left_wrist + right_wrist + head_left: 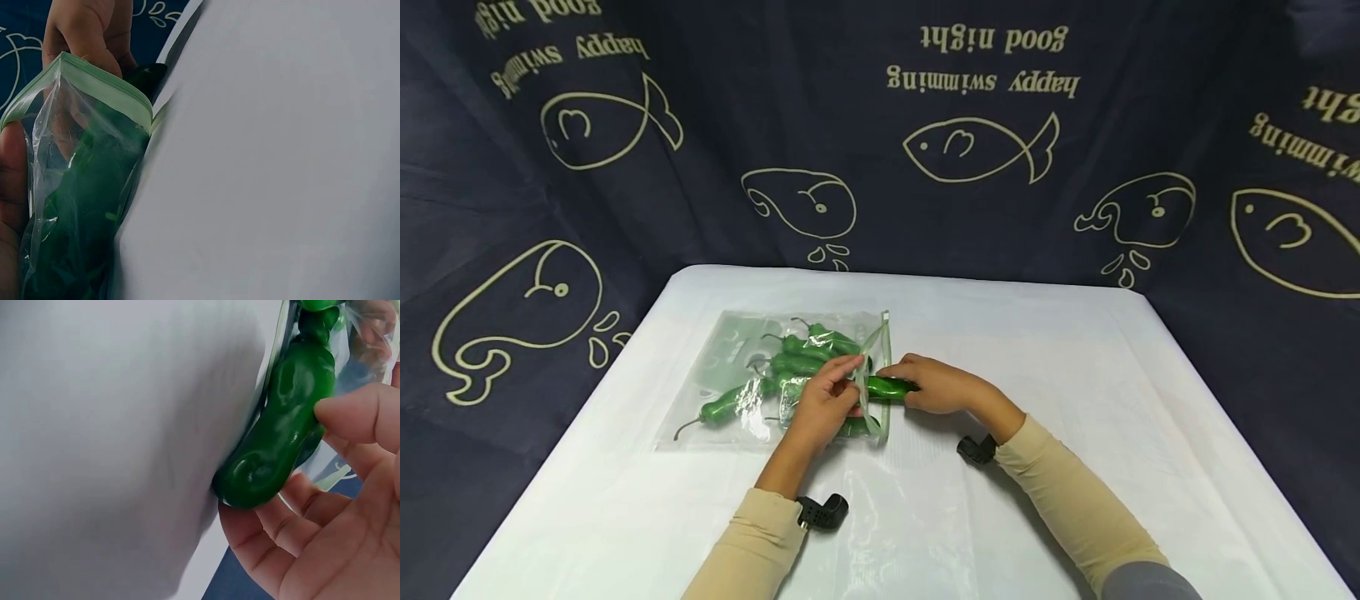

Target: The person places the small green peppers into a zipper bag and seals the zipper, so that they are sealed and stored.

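A clear zip bag [711,354] with a pale green closure strip [112,90] lies on the table, its mouth facing right. Several long green peppers [722,408] with thin stems are inside it. My left hand [822,410] pinches the bag's edge at the opening and keeps the mouth parted. My right hand [942,385] grips the blunt end of a shiny green pepper [281,419], thumb on one side and fingers curled under it. That pepper's other end is within the bag's mouth, partly hidden by plastic.
A white-covered table [1037,358] extends around the bag. Behind it hangs a dark blue cloth [850,100] printed with fish, whales and lettering. Black wrist cameras [823,512] sit on both forearms, over beige sleeves [1075,492].
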The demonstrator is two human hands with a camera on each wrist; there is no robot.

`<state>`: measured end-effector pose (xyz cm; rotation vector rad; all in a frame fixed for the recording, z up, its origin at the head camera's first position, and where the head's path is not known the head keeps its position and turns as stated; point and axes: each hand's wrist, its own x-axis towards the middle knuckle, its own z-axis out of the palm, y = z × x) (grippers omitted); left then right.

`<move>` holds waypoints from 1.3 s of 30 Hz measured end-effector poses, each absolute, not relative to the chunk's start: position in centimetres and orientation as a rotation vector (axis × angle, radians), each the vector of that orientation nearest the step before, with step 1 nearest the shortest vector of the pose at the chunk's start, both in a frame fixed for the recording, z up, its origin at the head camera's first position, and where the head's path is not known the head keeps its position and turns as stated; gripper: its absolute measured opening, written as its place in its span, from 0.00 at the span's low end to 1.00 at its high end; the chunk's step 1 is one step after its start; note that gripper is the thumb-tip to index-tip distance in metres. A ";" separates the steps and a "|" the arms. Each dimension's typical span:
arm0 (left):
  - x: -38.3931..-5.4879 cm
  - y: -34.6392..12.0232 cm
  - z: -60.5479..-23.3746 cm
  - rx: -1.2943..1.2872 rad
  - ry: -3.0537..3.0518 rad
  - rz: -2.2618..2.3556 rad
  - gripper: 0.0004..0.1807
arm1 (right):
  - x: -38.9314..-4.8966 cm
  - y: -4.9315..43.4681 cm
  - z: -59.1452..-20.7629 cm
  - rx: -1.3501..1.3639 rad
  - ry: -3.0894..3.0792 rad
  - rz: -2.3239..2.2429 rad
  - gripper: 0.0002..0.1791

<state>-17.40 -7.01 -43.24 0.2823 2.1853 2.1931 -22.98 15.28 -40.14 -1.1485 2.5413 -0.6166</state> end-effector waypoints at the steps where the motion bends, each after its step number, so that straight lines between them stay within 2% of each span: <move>1: -17.3 -7.0 -43.1 0.282 2.183 2.189 0.27 | -23.0 15.2 -40.1 -1.156 2.539 -0.617 0.31; 8: -15.9 -6.9 -40.5 0.300 2.182 2.173 0.27 | -23.1 15.0 -40.2 -1.200 2.525 -0.643 0.29; 21: -15.9 -6.9 -40.4 0.302 2.173 2.184 0.27 | -23.4 14.8 -40.3 -1.203 2.522 -0.707 0.16; 39: -15.8 -6.9 -40.4 0.283 2.168 2.199 0.27 | -23.5 14.6 -40.6 -1.156 2.540 -0.739 0.19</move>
